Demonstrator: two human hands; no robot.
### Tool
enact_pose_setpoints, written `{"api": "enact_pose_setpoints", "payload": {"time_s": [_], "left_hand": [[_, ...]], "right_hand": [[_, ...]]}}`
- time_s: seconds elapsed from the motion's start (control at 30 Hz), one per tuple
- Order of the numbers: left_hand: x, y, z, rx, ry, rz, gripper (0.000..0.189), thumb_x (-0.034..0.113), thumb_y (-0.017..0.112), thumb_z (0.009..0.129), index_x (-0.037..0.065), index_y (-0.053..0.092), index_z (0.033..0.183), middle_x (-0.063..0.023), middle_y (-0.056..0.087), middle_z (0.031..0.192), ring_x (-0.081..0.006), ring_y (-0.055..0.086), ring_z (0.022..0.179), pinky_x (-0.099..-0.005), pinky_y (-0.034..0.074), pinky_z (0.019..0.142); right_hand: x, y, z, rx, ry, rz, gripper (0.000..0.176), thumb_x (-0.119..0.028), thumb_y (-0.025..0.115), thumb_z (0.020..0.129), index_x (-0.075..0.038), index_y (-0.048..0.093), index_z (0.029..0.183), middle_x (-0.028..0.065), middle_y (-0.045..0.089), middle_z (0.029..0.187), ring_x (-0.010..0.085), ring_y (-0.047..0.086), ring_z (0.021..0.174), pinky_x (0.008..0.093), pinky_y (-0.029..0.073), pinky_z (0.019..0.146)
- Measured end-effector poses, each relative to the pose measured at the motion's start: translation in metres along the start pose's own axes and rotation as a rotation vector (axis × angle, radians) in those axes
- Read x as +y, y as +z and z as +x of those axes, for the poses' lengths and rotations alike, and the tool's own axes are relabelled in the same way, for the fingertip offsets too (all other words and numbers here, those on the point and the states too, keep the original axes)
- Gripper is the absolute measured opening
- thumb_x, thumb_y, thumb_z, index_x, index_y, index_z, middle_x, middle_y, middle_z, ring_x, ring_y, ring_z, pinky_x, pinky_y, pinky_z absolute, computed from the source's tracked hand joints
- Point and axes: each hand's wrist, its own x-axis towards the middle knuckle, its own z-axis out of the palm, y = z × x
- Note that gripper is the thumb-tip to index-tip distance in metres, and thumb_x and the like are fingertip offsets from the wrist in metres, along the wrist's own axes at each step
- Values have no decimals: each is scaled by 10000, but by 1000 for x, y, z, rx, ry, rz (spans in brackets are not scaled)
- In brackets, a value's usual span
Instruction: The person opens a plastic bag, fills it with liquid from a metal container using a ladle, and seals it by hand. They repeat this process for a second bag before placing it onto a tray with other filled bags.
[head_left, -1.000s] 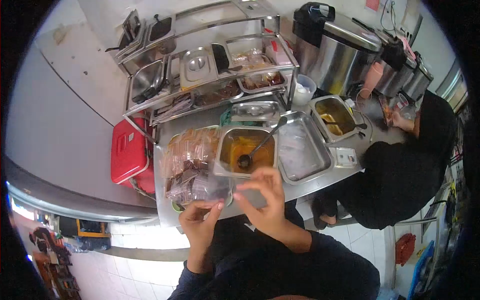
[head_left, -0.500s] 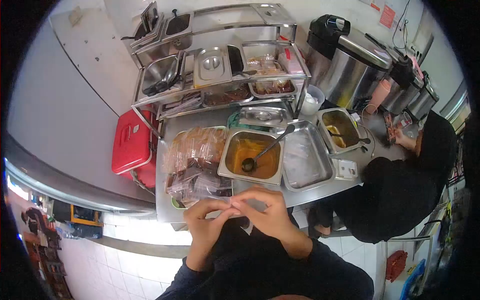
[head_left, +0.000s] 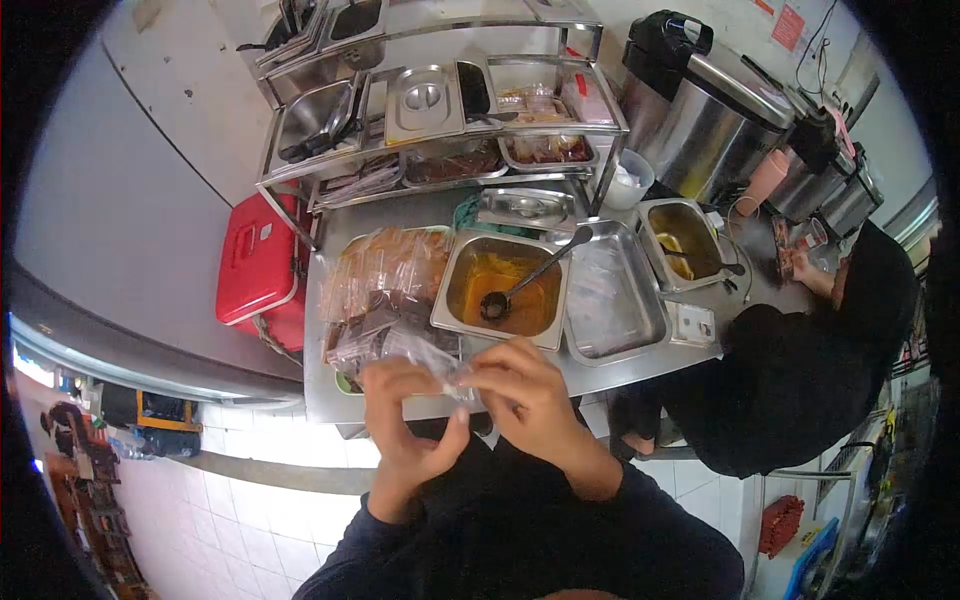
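A small clear plastic bag (head_left: 456, 381) is between my two hands at the table's front edge. My right hand (head_left: 530, 402) pinches its film with thumb and fingertips. My left hand (head_left: 408, 420) has its bent fingers against the bag, the thumb standing well apart from them. Just beyond lie several packed clear bags with dark contents (head_left: 372, 328) and others with orange-brown contents (head_left: 385, 270), piled on a tray. Right of the pile stands a steel pan (head_left: 448, 318) of orange-brown sauce, a dark ladle (head_left: 540, 270) resting in it.
A shallow steel tray (head_left: 645, 330) holding clear plastic bags sits right of the sauce pan. Beyond it are another sauce pan (head_left: 690, 213) and large steel dispensers (head_left: 715, 125). A steel rack (head_left: 470, 137) spans the back. A red cooler (head_left: 262, 265) stands left; a person in black (head_left: 800, 390) works at right.
My hands have drawn slightly apart, and the left thumb has come away from its fingers. More of the clear bag's film shows between them. The whole view has shifted a little.
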Motion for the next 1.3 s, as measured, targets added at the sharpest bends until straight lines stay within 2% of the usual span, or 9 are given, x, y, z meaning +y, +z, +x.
{"api": "enact_pose_setpoints", "payload": {"time_s": [0.33, 0.37, 0.5, 0.73, 0.83, 0.97, 1.07, 1.2, 1.3], "left_hand": [[-35, -35, -5, -392, -439, 64, 80, 93, 760, 826, 39, 717, 786, -107, 697, 759, -254, 683, 721, -322, 517, 681], [-39, -37, -10, -449, -479, 84, 133, 119, 777, 817, 58, 726, 924, -88, 719, 871, -256, 691, 805, -378, 525, 821], [-32, -33, 2, -444, -99, 206, 547, 220, 846, 751, 159, 633, 1251, -44, 675, 1217, -328, 561, 1257, -557, 308, 1148], [-32, -36, -1, -674, -87, 247, 473, 215, 895, 672, 159, 708, 1103, -23, 710, 1136, -345, 521, 1312, -600, 236, 1191], [-43, -32, -8, -551, -174, 61, 315, 121, 861, 733, 110, 720, 1015, -50, 735, 1046, -298, 623, 1188, -520, 371, 1135], [-72, -8, -40, -153, -826, -526, 135, -21, 767, 847, 9, 694, 956, -99, 734, 1008, -129, 674, 930, -276, 530, 851], [-73, 23, -51, -24, -868, -601, 130, -16, 765, 854, 9, 692, 958, -94, 735, 1005, -122, 670, 922, -269, 528, 844], [-48, 48, -91, -81, -481, -417, 160, -38, 702, 882, 25, 651, 1020, -145, 704, 1094, -186, 670, 1017, -300, 516, 889], [-7, 73, -92, -616, -252, -243, 286, 3, 675, 880, 34, 634, 1161, -142, 664, 1196, -324, 615, 1160, -396, 464, 1021]], "right_hand": [[-23, -8, -3, -287, 8, 204, 189, -7, 676, 834, -65, 715, 1010, 102, 606, 1126, 287, 548, 1086, 384, 494, 908], [-16, -6, -6, -314, 30, 184, 169, -27, 686, 836, -66, 713, 999, 98, 595, 1172, 293, 539, 1106, 392, 490, 919], [2, -2, -11, -408, 26, -20, 224, -68, 725, 830, -111, 734, 1050, 48, 577, 1302, 304, 503, 1170, 415, 453, 984], [-8, 1, -11, -513, -32, -196, 311, -42, 685, 796, -92, 737, 1099, 69, 642, 1153, 300, 537, 1119, 432, 474, 958], [9, -8, -3, -432, -32, 9, 342, 17, 634, 780, -85, 737, 1090, 76, 667, 1068, 288, 590, 1001, 413, 503, 880], [59, -50, 29, 256, 273, -17, 372, 87, 542, 792, -70, 732, 1070, 67, 680, 975, 190, 630, 845, 278, 488, 727], [96, -57, 25, 236, 191, -61, 321, 95, 547, 808, -62, 733, 1018, 62, 673, 964, 156, 615, 864, 250, 467, 712], [122, -60, -45, 726, 141, -355, 277, -19, 561, 894, -12, 636, 1161, 149, 616, 1143, 241, 569, 1046, 356, 439, 905], [111, -21, -140, 778, 213, -416, 410, -145, 532, 966, 44, 472, 1325, 236, 451, 1387, 333, 447, 1257, 463, 337, 1064]]}}
